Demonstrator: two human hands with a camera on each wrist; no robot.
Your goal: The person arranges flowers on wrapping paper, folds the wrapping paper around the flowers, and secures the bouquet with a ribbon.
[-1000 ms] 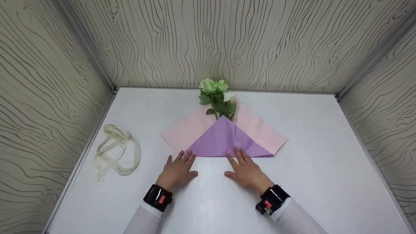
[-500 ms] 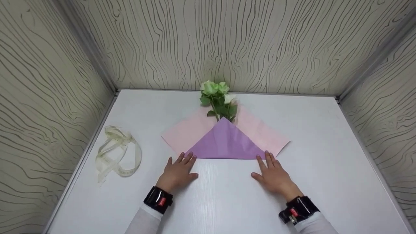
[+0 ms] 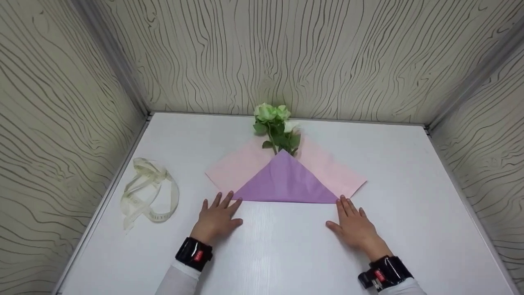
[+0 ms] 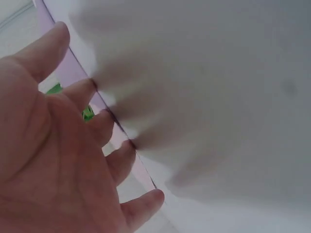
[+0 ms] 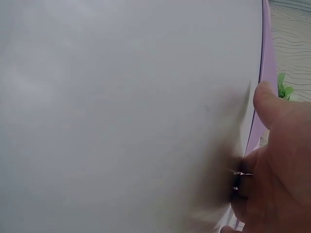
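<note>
L hand (image 3: 216,223) & R hand (image 3: 357,228) are laid w/ fingers extended, tips set at opp. ends of near fold of paper (image 3: 241,164), spread mid table (image 3: 409,172). Roses (image 3: 267,112) are part-covered by its purple flap (image 3: 284,184); ribbon (image 3: 152,173) is heaped nr table's L edge.

White sleeves (image 3: 177,280), black wristbands (image 3: 187,250), red labels (image 3: 198,255)

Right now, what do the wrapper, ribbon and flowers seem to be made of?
Wrapper: probably matt paper, from its crisp fold and lack of shine. Ribbon: perhaps sheer fabric; it lies in loose loops, faintly see-through. Flowers: perhaps fabric, perhaps real; pale and soft-looking, too small to tell.
</note>
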